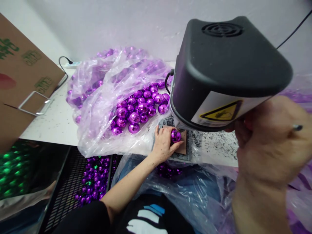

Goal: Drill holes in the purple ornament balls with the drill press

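A purple mirrored ball (pixel 175 136) sits under the black machine (pixel 231 65), held between the thumb and fingers of my left hand (pixel 163 143). Beneath the ball lies a brown board (pixel 183 147) on a grey base plate (pixel 181 157). The tool end of the machine comes down close to the ball's top; whether they touch is hard to see. My right hand (pixel 270 146) is closed at the machine's right side, its fingertips partly hidden behind the housing. A small dark metallic tip (pixel 297 127) shows at that hand, but what it grips is not clear.
A clear plastic bag (pixel 97 126) spills purple balls (pixel 134 117) onto the white table (pixel 58 120). A cardboard box (pixel 24 81) stands at left. Below are a black crate (pixel 62 185) with purple balls and a green heap (pixel 14 172). Plastic sheeting (pixel 202 188) covers my lap.
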A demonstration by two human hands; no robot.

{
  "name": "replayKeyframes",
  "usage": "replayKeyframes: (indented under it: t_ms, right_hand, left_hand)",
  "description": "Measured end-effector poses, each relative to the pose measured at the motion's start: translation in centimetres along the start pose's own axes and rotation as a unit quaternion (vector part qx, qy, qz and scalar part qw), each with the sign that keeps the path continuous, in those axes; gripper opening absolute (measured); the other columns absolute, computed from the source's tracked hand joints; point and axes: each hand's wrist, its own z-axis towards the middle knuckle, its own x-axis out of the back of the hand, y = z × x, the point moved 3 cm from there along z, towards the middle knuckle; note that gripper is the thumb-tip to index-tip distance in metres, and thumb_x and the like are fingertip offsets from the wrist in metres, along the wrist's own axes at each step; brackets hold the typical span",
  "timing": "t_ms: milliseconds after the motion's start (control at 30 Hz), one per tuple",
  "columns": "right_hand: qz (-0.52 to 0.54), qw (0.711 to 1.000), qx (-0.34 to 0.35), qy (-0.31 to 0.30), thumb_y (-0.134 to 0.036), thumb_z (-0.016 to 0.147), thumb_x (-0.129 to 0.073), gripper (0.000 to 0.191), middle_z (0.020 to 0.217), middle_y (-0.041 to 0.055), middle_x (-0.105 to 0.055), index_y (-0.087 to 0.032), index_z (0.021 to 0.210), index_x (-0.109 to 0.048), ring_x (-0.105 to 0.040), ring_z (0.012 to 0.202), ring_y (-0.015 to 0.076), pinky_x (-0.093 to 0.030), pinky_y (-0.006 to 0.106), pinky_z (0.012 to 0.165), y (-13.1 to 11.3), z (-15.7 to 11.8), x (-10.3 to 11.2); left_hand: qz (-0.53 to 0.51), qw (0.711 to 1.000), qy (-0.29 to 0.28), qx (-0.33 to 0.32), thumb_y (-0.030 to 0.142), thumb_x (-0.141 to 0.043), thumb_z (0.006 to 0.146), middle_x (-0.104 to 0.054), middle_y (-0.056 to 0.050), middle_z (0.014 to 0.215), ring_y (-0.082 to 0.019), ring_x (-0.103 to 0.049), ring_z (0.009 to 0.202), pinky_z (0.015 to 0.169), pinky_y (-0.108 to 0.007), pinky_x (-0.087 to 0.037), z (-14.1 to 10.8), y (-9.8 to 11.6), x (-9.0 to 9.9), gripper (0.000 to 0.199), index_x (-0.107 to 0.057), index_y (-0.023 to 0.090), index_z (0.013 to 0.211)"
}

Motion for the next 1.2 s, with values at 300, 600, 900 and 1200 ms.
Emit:
replayKeyframes:
  t_ms: [300, 600, 900, 1200]
  right_hand:
    - [0.011, 0.997, 0.039, 0.07, -0.034, 0.088, -0.053, 0.026, 0.059, -0.0005, -0.055, -0.015, 0.074, -0.066, -0.05, 0.048, 0.0068, -0.035, 0.024, 0.046, 4.0, -5.9, -0.5]
    - [0.087, 0.986, 0.105, 0.099, -0.024, 0.081, -0.055, 0.017, 0.059, 0.0, -0.049, -0.018, 0.089, -0.069, -0.053, 0.055, 0.0108, -0.045, 0.028, 0.051, 6.4, -7.1, -1.1]
    - [0.075, 0.986, 0.13, 0.066, -0.022, 0.077, -0.054, 0.023, 0.057, 0.0012, -0.053, -0.019, 0.091, -0.071, -0.056, 0.058, 0.0154, -0.044, 0.03, 0.05, 8.6, -8.6, -2.0]
    - [0.128, 0.983, -0.048, 0.122, -0.04, 0.082, -0.062, 0.029, 0.046, -0.0057, -0.031, -0.015, 0.066, -0.061, -0.033, 0.035, 0.0061, -0.023, 0.023, 0.032, 1.6, -1.1, -0.6]
  left_hand:
    - [0.027, 1.0, 0.01, 0.001, 0.041, -0.065, 0.088, -0.063, -0.011, 0.121, -0.028, -0.055, 0.121, 0.117, -0.054, -0.026, -0.3, -0.3, -0.6, 0.044, -0.05, 0.018, 0.123]
    - [-0.008, 1.0, 0.01, 0.0, 0.038, -0.066, 0.088, -0.065, -0.01, 0.115, -0.028, -0.058, 0.115, 0.115, -0.056, -0.03, -0.3, -0.1, -0.3, 0.041, -0.052, 0.018, 0.121]
    - [-0.003, 1.0, -0.003, 0.004, 0.041, -0.066, 0.087, -0.063, -0.011, 0.123, -0.028, -0.056, 0.12, 0.119, -0.056, -0.024, -0.4, -0.2, -0.4, 0.046, -0.05, 0.019, 0.125]
    - [0.005, 1.0, 0.017, -0.012, 0.041, -0.068, 0.086, -0.061, -0.011, 0.122, -0.028, -0.055, 0.12, 0.118, -0.055, -0.026, -0.1, -0.4, -0.4, 0.046, -0.049, 0.019, 0.123]
